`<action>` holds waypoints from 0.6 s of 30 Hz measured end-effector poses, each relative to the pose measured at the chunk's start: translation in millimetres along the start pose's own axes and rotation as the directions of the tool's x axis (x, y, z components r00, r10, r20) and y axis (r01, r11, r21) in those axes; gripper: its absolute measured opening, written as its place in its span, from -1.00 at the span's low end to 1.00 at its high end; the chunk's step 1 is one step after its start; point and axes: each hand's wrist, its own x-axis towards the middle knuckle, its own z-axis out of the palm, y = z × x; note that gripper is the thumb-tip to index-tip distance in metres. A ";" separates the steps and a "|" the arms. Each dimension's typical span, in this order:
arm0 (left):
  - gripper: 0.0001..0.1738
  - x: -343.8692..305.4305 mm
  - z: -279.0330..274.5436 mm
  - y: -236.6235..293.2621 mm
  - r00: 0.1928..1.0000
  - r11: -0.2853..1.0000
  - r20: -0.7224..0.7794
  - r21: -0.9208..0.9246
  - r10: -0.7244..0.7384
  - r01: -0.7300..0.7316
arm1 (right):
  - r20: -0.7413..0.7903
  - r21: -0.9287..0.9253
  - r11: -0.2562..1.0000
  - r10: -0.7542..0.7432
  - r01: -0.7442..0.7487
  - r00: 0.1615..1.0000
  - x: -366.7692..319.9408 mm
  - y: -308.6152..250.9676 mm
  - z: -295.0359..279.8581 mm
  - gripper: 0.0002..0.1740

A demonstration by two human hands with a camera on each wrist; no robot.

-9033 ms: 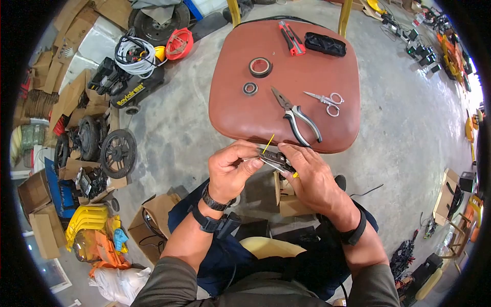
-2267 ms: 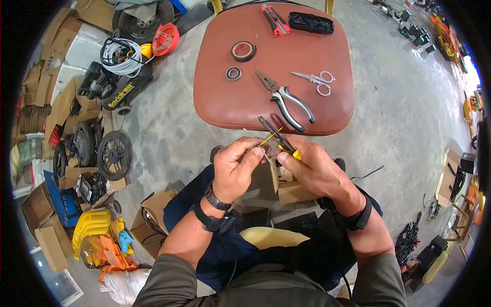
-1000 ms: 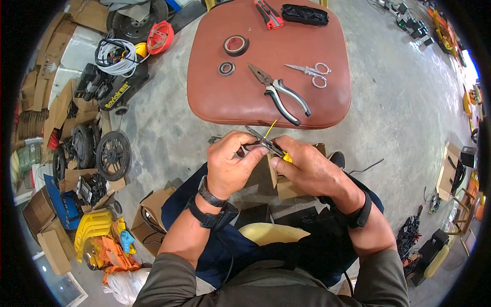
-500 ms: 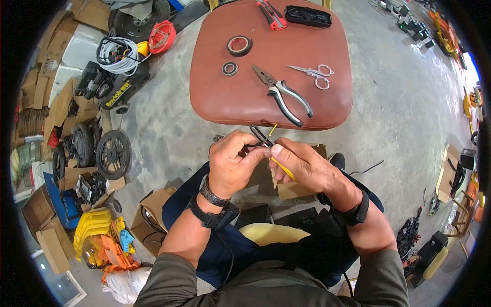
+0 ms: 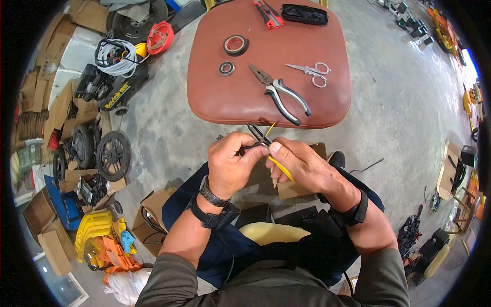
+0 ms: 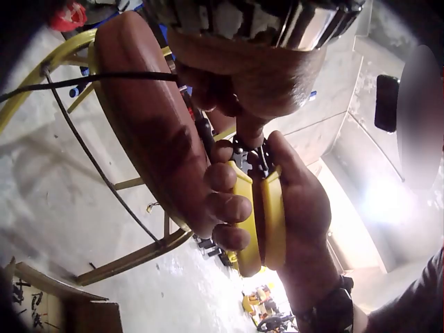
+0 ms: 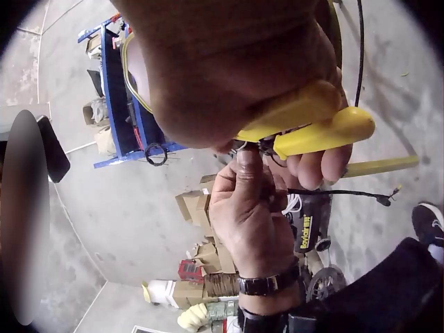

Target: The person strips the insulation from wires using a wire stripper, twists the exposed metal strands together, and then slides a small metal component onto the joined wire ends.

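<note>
In the head view my right hand (image 5: 294, 159) grips the yellow handles (image 5: 281, 169) of a stripping plier, whose dark head (image 5: 257, 134) points up toward the seat edge. My left hand (image 5: 236, 156) pinches a thin wire right at that head. A short yellow wire end (image 5: 271, 128) sticks up past the tool. The left wrist view shows the right hand's fingers (image 6: 223, 201) curled round both yellow handles (image 6: 262, 215). In the right wrist view the left hand (image 7: 248, 208) pinches at the tool under the handles (image 7: 312, 123), and a black wire (image 7: 343, 193) trails off.
A brown padded seat (image 5: 225, 100) just ahead carries grey-handled pliers (image 5: 279, 93), scissors (image 5: 310, 71), a tape roll (image 5: 235, 45), a small ring (image 5: 226, 68), a red cutter (image 5: 267, 13) and a black case (image 5: 304, 14). Cardboard boxes, wheels and a compressor (image 5: 110, 84) crowd the floor at left.
Over the last second the right hand has shifted its grip, so a yellow handle now shows below the thumb. The tool's head has swung more upright. The left hand keeps pinching the wire.
</note>
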 end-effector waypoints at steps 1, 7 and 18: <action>-0.76 -0.6 1.2 -0.4 1.000 1.000 -0.005 -0.019 -0.024 0.024 | -0.011 0.013 1.000 0.002 -0.002 1.000 -0.4 -0.1 0.0 -0.43; -0.82 1.5 -2.9 -0.8 0.996 0.995 0.035 -0.060 -0.081 0.083 | 0.016 -0.143 0.988 -0.062 0.064 0.998 1.7 5.5 -0.4 -0.55; -0.82 1.0 -3.7 -3.0 0.987 0.984 0.087 -0.107 -0.132 0.141 | 0.034 -0.281 0.948 -0.144 0.148 0.989 -0.6 5.9 -4.5 -0.53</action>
